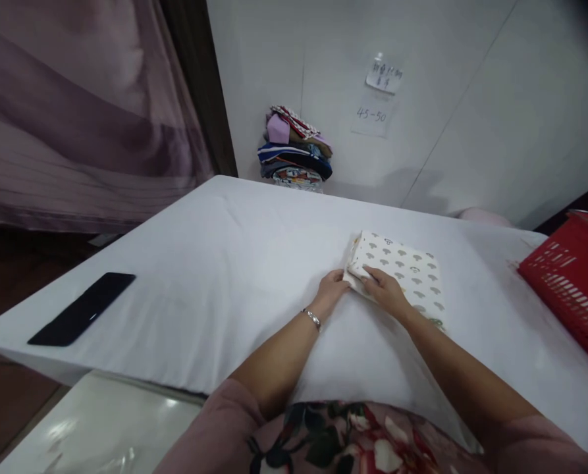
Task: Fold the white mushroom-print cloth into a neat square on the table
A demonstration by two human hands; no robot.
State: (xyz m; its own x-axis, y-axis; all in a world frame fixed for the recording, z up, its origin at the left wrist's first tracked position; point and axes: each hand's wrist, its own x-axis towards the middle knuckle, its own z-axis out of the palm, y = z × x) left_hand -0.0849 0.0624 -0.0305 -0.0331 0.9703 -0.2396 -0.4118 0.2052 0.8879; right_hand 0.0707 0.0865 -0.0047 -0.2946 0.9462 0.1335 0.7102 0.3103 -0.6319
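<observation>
A folded white cloth with a grey pattern lies on the white-covered table, right of the middle. My right hand rests flat on its near left corner, fingers stretched out. My left hand touches the cloth's left edge, its fingers curled against or under the edge. A bracelet sits on my left wrist.
A black phone lies near the table's left front edge. A red plastic basket stands at the right edge. A pile of folded colourful clothes sits by the wall behind the table. A pink curtain hangs at the left.
</observation>
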